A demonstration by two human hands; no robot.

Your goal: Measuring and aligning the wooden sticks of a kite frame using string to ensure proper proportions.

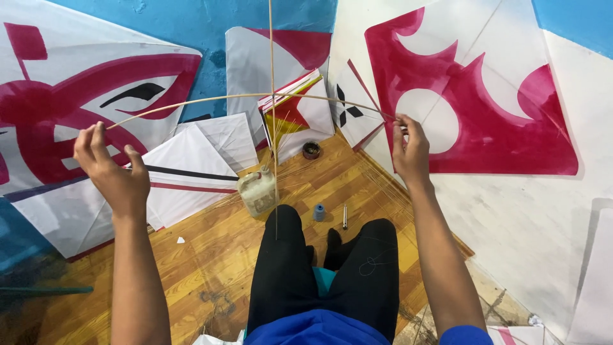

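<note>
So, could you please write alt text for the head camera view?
A seated person's left hand and right hand bend a thin bamboo stick into a bow across an upright stick, above a wooden floor ringed by red-and-white paper kites.

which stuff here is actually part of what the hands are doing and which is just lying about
In hand:
- left hand pinching one end of the bowed thin stick
- right hand pinching its other end
- upright stick crossing the bow

Lying about:
- plastic jug
- blue thread spool
- small dark pot
- finished kites against the walls
- wooden floor
</note>
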